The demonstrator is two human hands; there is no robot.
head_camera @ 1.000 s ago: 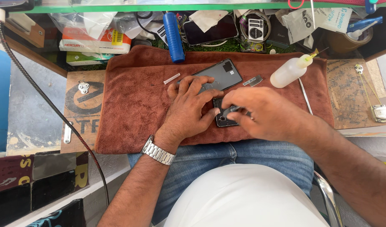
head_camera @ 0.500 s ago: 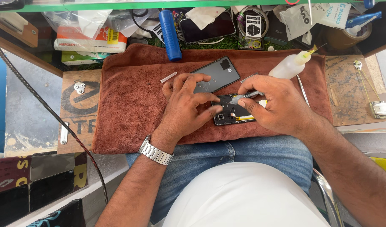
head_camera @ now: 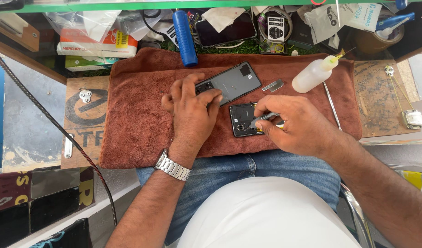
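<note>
Since the earlier frames the left hand (head_camera: pixel 192 112) has slid up off the opened phone (head_camera: pixel 247 120) and onto the loose grey back cover (head_camera: pixel 234 82), while the right hand (head_camera: pixel 296 124) has settled lower over the phone with its tool turned inward. As far as the view shows, the cover is already off and lies just beyond the left hand's fingertips on the brown towel (head_camera: pixel 137 119) that drapes the surface; the phone's dark insides are bare, and work inside it looks only under way, with nothing yet refitted. The left hand is spread flat, fingers apart, pressing on the near corner of the cover rather than gripping it. The right hand is curled together, clamped on a slim metal tool (head_camera: pixel 265 117) whose tip points at the phone's upper part, directly under its knuckles. A small metal plate (head_camera: pixel 273 85) rests just past the right hand, and a white squeeze bottle (head_camera: pixel 314 73) lies farther out to its right
</note>
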